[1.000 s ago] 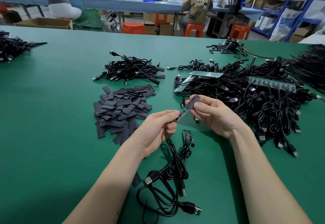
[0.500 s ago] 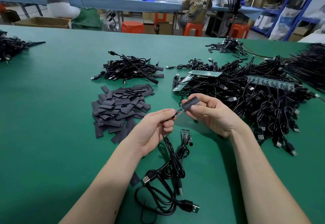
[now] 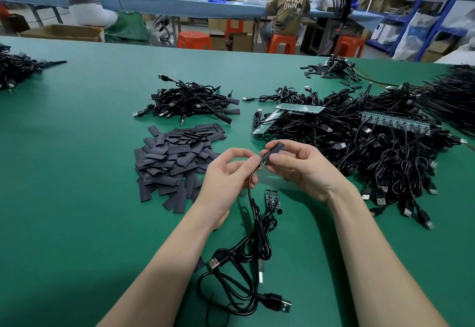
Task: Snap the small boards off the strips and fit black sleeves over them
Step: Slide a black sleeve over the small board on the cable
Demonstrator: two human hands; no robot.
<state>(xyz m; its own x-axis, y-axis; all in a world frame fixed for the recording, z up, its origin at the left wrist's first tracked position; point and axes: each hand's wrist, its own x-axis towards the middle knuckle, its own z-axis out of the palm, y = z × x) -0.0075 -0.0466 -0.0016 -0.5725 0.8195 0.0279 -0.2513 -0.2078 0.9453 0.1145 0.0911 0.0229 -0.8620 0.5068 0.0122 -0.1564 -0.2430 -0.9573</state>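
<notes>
My right hand [image 3: 303, 170] pinches a black sleeve [image 3: 273, 150] between thumb and fingers, above the green table. My left hand [image 3: 228, 180] pinches the cable end of a small board [image 3: 262, 163], most of which sits inside the sleeve. The board's black USB cable [image 3: 253, 213] hangs down to a loose coil [image 3: 246, 275] on the table. A few more small green boards [image 3: 272, 197] lie just below my hands. A heap of flat black sleeves [image 3: 174, 159] lies to the left. Green board strips [image 3: 299, 108] [image 3: 395, 122] rest on a big tangle of cables.
A large cable pile [image 3: 380, 152] fills the right side. A smaller bundle of cables [image 3: 190, 103] lies behind the sleeve heap, another [image 3: 15, 70] at the far left edge. Two people sit at a blue bench [image 3: 180, 5] beyond, with orange stools [image 3: 194, 40].
The sleeve has slid further over the small board; less of the board shows between my hands. Both hands have shifted slightly upward in view.
</notes>
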